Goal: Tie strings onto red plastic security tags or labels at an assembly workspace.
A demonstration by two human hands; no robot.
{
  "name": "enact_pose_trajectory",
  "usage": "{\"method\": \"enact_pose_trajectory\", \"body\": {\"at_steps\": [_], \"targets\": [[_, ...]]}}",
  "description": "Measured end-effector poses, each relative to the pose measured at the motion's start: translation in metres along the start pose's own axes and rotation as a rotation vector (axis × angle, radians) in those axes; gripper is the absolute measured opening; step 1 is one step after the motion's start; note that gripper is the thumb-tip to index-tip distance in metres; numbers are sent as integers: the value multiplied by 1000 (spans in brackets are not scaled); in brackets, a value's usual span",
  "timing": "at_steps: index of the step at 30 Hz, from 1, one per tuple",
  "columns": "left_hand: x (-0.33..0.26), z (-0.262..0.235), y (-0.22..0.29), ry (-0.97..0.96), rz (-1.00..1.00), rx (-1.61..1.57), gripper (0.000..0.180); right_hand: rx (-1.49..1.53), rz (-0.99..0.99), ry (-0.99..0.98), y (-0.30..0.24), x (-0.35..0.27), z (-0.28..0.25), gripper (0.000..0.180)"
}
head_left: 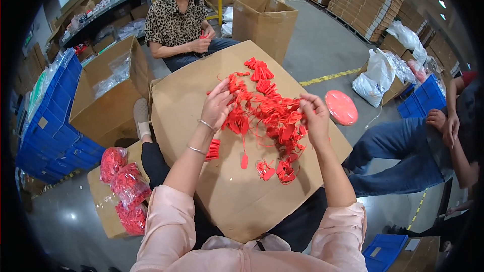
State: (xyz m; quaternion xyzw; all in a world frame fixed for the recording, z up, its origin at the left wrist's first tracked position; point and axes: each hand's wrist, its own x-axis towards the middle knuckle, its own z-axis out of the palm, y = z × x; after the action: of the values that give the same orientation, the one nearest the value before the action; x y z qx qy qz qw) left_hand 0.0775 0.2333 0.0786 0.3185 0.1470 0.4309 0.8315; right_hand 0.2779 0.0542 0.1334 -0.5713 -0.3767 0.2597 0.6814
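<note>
A tangled heap of small red tags with red strings (272, 116) lies on a flat sheet of brown cardboard (237, 201) across my lap. My left hand (218, 105) pinches a bunch of tags at the heap's left side, with two thin bracelets on the wrist. My right hand (313, 117) grips strings at the heap's right edge and lifts them slightly. A neat small bundle of red tags (214, 149) rests beside my left forearm. One single tag (244, 160) dangles below the heap.
A person in a leopard-print top (177, 20) sits opposite, holding red pieces. Another person in jeans (403, 151) sits at right. Open cardboard boxes (108, 95) (263, 17), blue crates (50, 131), bags of red tags (126, 186) and a red round lid (341, 107) surround us.
</note>
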Motion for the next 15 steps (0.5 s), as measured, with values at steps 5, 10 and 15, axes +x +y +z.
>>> {"method": "enact_pose_trajectory", "body": {"at_steps": [5, 10, 15], "targets": [[19, 12, 6, -143, -27, 618, 47, 256, -124, 77, -35, 9, -3, 16], [6, 11, -11, -24, -126, 231, 56, 235, -225, -53, -58, 7, 3, 14], [34, 47, 25, -338, -119, -221, 47, 231, -275, -4, -65, 11, -14, 15]]}}
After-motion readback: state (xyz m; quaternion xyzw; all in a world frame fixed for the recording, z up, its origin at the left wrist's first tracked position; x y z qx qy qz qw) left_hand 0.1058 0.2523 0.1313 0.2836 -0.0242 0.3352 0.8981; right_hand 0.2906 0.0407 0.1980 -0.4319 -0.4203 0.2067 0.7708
